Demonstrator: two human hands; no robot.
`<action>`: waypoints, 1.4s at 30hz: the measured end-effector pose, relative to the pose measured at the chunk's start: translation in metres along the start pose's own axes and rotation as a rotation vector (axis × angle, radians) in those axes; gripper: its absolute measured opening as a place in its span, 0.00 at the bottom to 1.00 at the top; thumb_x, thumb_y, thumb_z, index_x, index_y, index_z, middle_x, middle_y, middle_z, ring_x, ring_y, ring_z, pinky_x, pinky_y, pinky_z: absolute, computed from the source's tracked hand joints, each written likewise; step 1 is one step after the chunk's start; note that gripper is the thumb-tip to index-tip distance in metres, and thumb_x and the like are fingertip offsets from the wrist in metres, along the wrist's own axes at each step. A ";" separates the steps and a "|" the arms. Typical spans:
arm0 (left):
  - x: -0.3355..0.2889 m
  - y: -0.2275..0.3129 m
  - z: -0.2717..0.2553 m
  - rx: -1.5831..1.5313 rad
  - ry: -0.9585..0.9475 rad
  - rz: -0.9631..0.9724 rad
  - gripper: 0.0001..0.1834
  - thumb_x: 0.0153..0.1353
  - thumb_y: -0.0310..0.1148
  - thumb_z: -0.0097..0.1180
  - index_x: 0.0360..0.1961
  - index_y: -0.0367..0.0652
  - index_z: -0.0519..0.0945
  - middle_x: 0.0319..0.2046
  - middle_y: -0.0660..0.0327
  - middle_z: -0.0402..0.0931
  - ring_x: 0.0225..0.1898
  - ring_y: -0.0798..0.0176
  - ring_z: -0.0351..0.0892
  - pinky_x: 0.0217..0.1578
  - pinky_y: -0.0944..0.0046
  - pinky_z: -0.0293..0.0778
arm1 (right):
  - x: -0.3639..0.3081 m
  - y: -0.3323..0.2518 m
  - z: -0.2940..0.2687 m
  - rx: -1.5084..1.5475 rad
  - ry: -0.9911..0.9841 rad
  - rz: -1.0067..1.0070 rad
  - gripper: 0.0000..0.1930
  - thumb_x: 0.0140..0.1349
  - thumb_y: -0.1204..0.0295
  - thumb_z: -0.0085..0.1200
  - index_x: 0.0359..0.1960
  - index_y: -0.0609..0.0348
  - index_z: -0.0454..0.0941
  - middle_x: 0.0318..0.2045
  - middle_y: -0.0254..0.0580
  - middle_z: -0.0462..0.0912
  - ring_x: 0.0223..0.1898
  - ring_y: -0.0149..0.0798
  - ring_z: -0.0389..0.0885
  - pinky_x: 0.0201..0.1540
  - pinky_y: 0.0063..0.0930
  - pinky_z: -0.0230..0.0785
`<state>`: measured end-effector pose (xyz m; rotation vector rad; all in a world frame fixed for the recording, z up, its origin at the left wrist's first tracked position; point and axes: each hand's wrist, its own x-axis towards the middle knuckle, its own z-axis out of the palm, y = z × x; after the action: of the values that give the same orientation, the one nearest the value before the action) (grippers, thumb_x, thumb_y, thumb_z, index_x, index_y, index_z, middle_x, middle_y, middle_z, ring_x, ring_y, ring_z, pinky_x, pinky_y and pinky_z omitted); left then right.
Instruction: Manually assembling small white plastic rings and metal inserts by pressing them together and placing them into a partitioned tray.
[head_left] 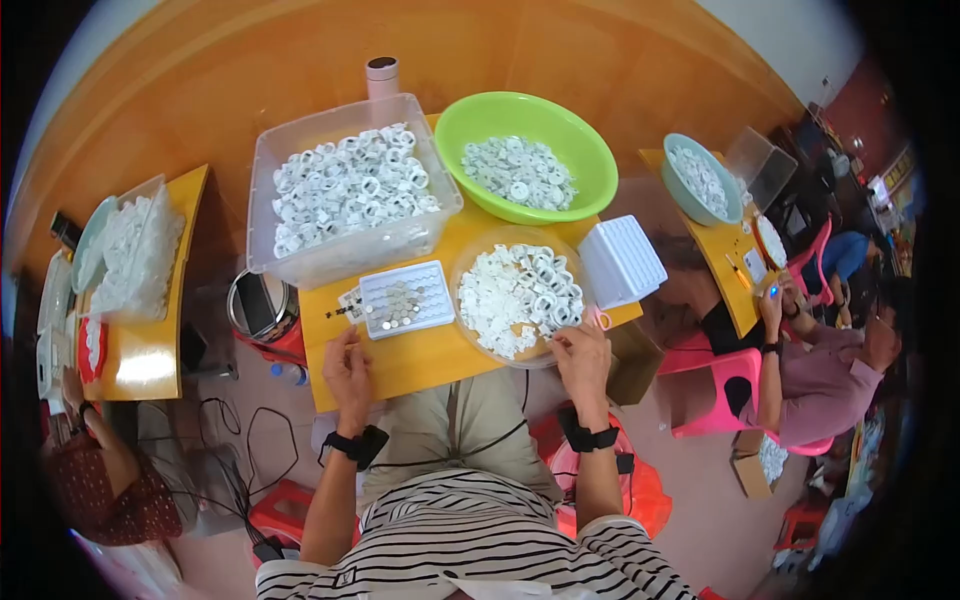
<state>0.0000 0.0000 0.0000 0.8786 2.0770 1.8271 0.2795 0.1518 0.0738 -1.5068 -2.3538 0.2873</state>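
Along the near edge of the yellow wooden table (425, 368), the left hand (346, 372) has loose, bent, parted fingers just beside a white plastic tray (442, 302) of round silver discs (402, 303). Next is a round clear bowl (492, 349) of small white plastic pieces (490, 300). At its right rim, the right hand (584, 357) bends its fingers close together; I cannot tell if they pinch a piece.
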 end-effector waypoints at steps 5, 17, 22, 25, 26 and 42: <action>-0.004 0.005 -0.001 -0.019 -0.010 0.075 0.14 0.59 0.20 0.44 0.46 0.37 0.74 0.33 0.64 0.72 0.23 0.76 0.69 0.22 0.77 0.66 | 0.001 0.022 0.014 0.884 0.085 0.223 0.03 0.49 0.75 0.58 0.24 0.63 0.79 0.15 0.30 0.74 0.18 0.26 0.69 0.22 0.22 0.60; -0.003 0.013 -0.008 -0.259 0.012 -0.047 0.14 0.61 0.22 0.43 0.47 0.37 0.74 0.34 0.61 0.72 0.24 0.73 0.70 0.25 0.74 0.69 | 0.003 -0.014 -0.008 1.194 0.173 0.400 0.04 0.55 0.75 0.56 0.29 0.64 0.78 0.21 0.38 0.80 0.19 0.27 0.77 0.19 0.16 0.66; -0.015 0.047 -0.024 -0.296 -0.064 -0.124 0.14 0.62 0.26 0.45 0.49 0.37 0.72 0.38 0.60 0.74 0.28 0.72 0.73 0.28 0.74 0.72 | -0.028 -0.070 -0.013 0.839 0.188 -0.139 0.07 0.51 0.82 0.55 0.33 0.66 0.77 0.26 0.41 0.80 0.26 0.31 0.78 0.29 0.21 0.70; -0.024 0.079 -0.021 -0.540 -0.422 -0.404 0.16 0.64 0.33 0.44 0.48 0.36 0.72 0.40 0.59 0.74 0.33 0.71 0.75 0.35 0.71 0.73 | -0.037 -0.097 -0.008 0.702 0.171 -0.426 0.09 0.47 0.83 0.58 0.32 0.65 0.77 0.26 0.43 0.79 0.26 0.35 0.78 0.28 0.22 0.70; -0.027 0.089 -0.017 -0.616 -0.515 -0.455 0.16 0.64 0.35 0.44 0.49 0.36 0.72 0.40 0.59 0.75 0.34 0.71 0.75 0.37 0.71 0.72 | -0.039 -0.102 -0.006 0.685 0.154 -0.536 0.10 0.45 0.84 0.59 0.32 0.64 0.77 0.26 0.45 0.79 0.26 0.37 0.79 0.28 0.23 0.69; -0.036 0.071 0.004 -0.950 -0.605 -0.621 0.14 0.64 0.32 0.45 0.48 0.38 0.73 0.44 0.60 0.74 0.44 0.67 0.74 0.46 0.66 0.72 | -0.036 -0.129 0.012 0.833 -0.101 -0.301 0.18 0.45 0.79 0.61 0.42 0.61 0.74 0.29 0.39 0.73 0.23 0.32 0.73 0.25 0.22 0.69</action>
<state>0.0500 -0.0147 0.0598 0.3654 0.7964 1.6055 0.1804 0.0655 0.1006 -0.7444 -2.0599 1.1092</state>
